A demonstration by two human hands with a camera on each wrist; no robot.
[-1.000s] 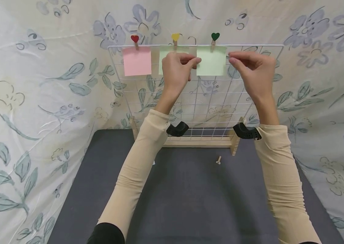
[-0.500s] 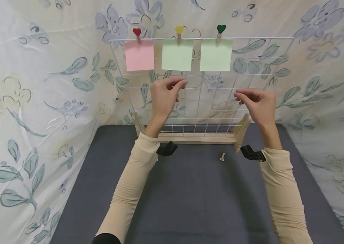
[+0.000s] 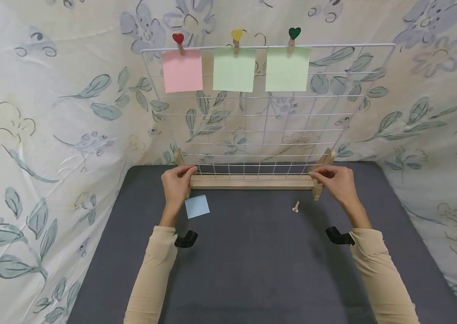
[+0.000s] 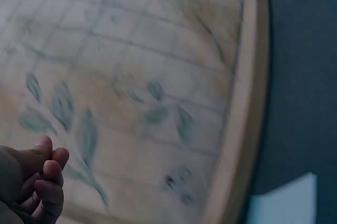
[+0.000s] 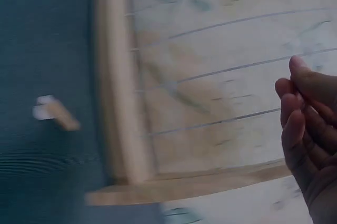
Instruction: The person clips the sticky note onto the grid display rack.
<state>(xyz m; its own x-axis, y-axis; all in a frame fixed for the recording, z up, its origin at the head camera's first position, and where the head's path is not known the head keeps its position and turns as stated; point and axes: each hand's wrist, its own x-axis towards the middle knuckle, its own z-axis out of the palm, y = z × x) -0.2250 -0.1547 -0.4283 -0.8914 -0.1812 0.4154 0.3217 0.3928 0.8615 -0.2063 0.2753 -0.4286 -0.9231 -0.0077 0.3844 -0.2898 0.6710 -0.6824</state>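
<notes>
My left hand (image 3: 174, 185) is at the rack's lower left corner, just above a light blue sticky note (image 3: 197, 206) on the table. Its fingers (image 4: 51, 184) are loosely bent, thumb near the index finger, with nothing seen between them. At the lower right corner, my right hand (image 3: 337, 181) has a similar relaxed bend and holds nothing visible. A small wooden clothespin (image 3: 296, 207) with a white end lies left of it on the table. Along the top wire of the white grid rack (image 3: 269, 115), clothespins with red, yellow and green hearts hold one pink note (image 3: 182, 72) and two green notes (image 3: 234, 71).
The rack stands on a wooden base (image 3: 252, 184) at the back of the dark grey table (image 3: 252, 270). Behind it hangs a floral cloth (image 3: 70, 90). Black bands are on both wrists.
Both hands have come down from the notes at the top of the rack to its base and moved apart. The blue note, mostly hidden before, now shows. The hung notes stay in place.
</notes>
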